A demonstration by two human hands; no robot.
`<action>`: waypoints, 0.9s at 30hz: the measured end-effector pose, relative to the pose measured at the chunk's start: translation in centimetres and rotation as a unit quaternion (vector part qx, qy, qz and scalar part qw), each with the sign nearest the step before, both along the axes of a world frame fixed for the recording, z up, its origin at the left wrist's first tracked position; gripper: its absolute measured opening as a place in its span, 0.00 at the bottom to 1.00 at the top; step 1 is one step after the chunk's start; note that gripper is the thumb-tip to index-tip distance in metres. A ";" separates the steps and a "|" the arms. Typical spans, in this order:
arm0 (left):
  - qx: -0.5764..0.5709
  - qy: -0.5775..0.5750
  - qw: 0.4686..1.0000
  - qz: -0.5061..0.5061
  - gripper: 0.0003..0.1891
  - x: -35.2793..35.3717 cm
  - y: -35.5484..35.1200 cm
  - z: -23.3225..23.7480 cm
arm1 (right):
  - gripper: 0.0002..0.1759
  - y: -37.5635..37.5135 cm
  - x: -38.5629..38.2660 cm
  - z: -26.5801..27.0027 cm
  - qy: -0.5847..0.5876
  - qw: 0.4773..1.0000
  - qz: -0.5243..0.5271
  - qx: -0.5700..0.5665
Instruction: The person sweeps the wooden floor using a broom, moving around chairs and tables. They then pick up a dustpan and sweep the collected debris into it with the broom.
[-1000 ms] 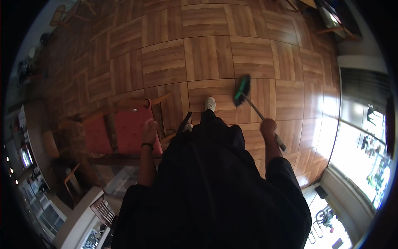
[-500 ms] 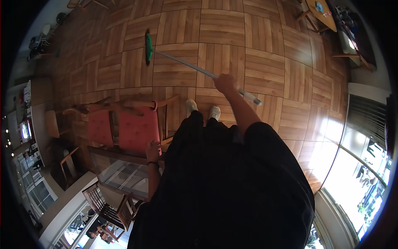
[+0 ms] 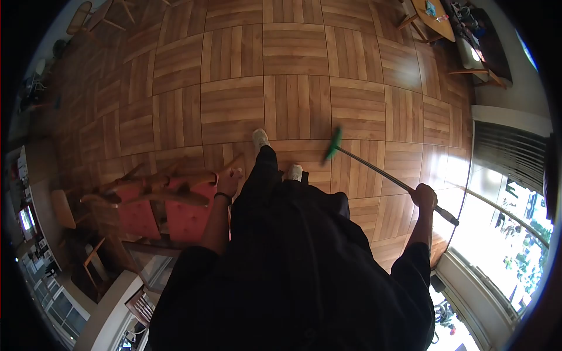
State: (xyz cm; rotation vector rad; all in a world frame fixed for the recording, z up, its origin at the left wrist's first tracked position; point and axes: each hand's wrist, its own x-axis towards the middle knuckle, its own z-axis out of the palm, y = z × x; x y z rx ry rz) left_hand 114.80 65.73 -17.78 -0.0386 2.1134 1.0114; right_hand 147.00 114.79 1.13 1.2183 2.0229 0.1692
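Observation:
My right hand [image 3: 424,197] is wrapped round the grey handle of a broom [image 3: 374,168], close to its upper end. The broom's green head [image 3: 334,145] is down at the wooden floor, right of my feet, and looks slightly blurred. My left hand [image 3: 229,182] hangs at my left side with its fingers loosely curled in, and nothing shows in them. It overlaps the wooden arm of a chair with a red cushion [image 3: 190,216] in this view. A second red-cushioned chair [image 3: 139,217] stands beside that one.
Tall windows [image 3: 497,234] line the right side, with glare on the floor by them. A wooden table [image 3: 433,19] with small items stands at the far right. More wooden chairs [image 3: 80,19] are at the far left. My shoes [image 3: 260,138] are on the parquet floor [image 3: 234,111].
My right hand has swung the broom back and to the right, its head moving from far left to right of my feet. My left hand has moved forward, and I have stepped ahead.

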 end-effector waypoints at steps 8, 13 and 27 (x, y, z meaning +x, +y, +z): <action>-0.023 0.005 0.997 0.068 0.17 -10.8 -1.3 -0.1 | 0.10 1.4 -10.0 -13.9 -0.042 0.991 0.071 0.102; -0.048 0.001 0.990 0.133 0.17 -12.6 -6.0 1.4 | 0.11 -5.3 -26.3 -14.8 0.042 0.993 0.105 -0.009; -0.026 0.056 0.962 0.266 0.16 -14.0 -7.0 4.0 | 0.28 -23.6 -60.5 -13.4 0.158 0.923 0.127 -0.328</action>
